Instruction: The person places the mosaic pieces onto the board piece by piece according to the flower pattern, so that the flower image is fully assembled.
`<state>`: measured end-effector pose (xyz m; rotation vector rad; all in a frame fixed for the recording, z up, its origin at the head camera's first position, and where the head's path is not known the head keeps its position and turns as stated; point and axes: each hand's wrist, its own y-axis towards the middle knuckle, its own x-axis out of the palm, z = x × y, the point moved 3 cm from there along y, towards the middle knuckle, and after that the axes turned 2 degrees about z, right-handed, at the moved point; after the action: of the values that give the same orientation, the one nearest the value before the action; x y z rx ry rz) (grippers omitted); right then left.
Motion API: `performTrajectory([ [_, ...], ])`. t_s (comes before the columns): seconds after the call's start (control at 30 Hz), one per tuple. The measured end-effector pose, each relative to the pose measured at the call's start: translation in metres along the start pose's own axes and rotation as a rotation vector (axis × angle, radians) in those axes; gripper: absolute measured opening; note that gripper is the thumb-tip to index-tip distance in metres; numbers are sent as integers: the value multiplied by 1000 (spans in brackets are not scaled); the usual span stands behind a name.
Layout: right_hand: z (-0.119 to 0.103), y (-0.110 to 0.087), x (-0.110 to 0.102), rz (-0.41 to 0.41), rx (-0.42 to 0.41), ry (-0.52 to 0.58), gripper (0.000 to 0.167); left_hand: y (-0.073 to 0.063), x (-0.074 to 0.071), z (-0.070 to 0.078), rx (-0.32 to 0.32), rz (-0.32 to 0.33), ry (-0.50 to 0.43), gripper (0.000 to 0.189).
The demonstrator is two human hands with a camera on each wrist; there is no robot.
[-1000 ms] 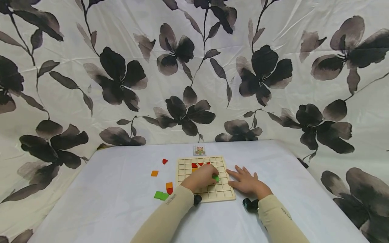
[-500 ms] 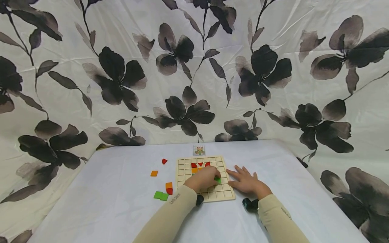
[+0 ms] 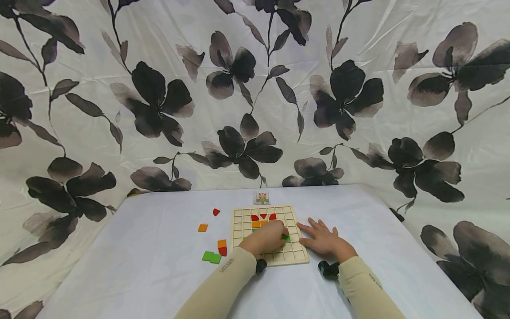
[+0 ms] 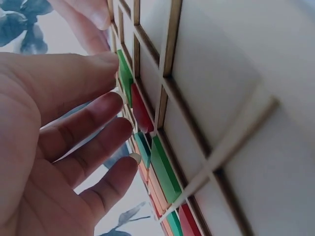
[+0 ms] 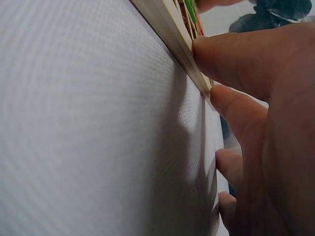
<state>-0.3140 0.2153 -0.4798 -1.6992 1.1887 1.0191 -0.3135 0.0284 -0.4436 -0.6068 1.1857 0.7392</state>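
A wooden grid board (image 3: 299, 255) lies on the table, several coloured tiles seated in its cells. My left hand (image 3: 266, 237) reaches over the middle of it, covering part of the grid. Thumb and fingertips pinch a green square tile (image 4: 124, 71) at the board's right side; the index finger is hidden behind the thumb in the left wrist view. Beside that tile sits a red one (image 4: 141, 109). My right hand (image 3: 323, 239) rests spread on the table, its thumb and index fingertips touching the board's right edge. Red tiles (image 3: 263, 216) line an upper row above orange ones (image 3: 256, 224).
Loose tiles lie left of the board: a red one (image 3: 216, 212), an orange one (image 3: 202, 227), another orange one (image 3: 222, 243) against a red one (image 3: 222, 251), and two green ones (image 3: 211, 257). A small printed pattern card (image 3: 261, 197) lies behind the board.
My left hand has shifted slightly right over the board, staying at the green tile, and more of the upper rows shows. My right hand has not moved.
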Motion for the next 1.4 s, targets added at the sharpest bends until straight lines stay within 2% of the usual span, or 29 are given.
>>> performTrajectory([
  [0.13, 0, 2, -2, 4, 0, -6, 60, -7, -3, -5, 26, 25, -56, 19],
  [0.27, 0, 2, -3, 4, 3, 1, 59, -15, -5, -12, 11, 35, -110, 19],
  [0.5, -1, 2, -1, 3, 10, 8, 59, -37, -13, -29, -51, 70, -159, 24],
  [0.77, -2, 0, -2, 6, 19, 19, 58, -60, -21, -59, -109, 122, -191, 26],
  [1.0, -4, -3, -1, 6, 22, 28, 58, -82, -29, -82, -196, 130, -196, 26],
  [1.4, -4, -4, 0, 5, 32, 30, 58, -120, -38, -109, -331, 116, -195, 21],
])
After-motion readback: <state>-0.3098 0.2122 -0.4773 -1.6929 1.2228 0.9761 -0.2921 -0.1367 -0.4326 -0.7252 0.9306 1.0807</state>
